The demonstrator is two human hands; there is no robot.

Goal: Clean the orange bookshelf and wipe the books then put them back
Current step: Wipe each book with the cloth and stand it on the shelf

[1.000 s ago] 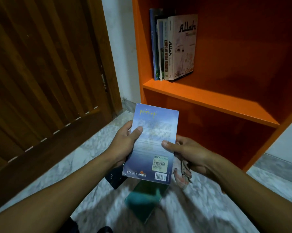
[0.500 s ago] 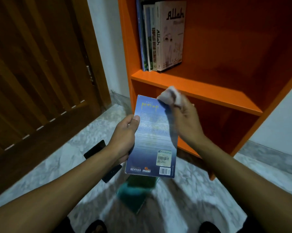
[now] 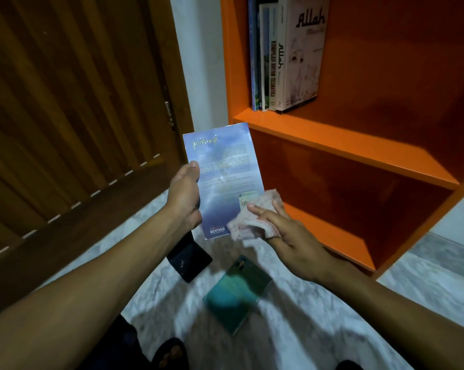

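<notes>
Wiping the blue book's back cover, near its lower corner.

The right hand (image 3: 286, 236) presses a pale cloth (image 3: 252, 217) with fairly straight fingers onto the lower right corner of the blue book (image 3: 222, 180); the left hand (image 3: 185, 196) grips the book's left long edge, thumb on the cover. The book is held upright, long axis running up toward the orange bookshelf (image 3: 332, 145), whose middle shelf holds standing books (image 3: 286, 54) at its left end. The left hand seems likelier to reshelve it. Two more books (image 3: 236, 289) lie on the floor below.
</notes>
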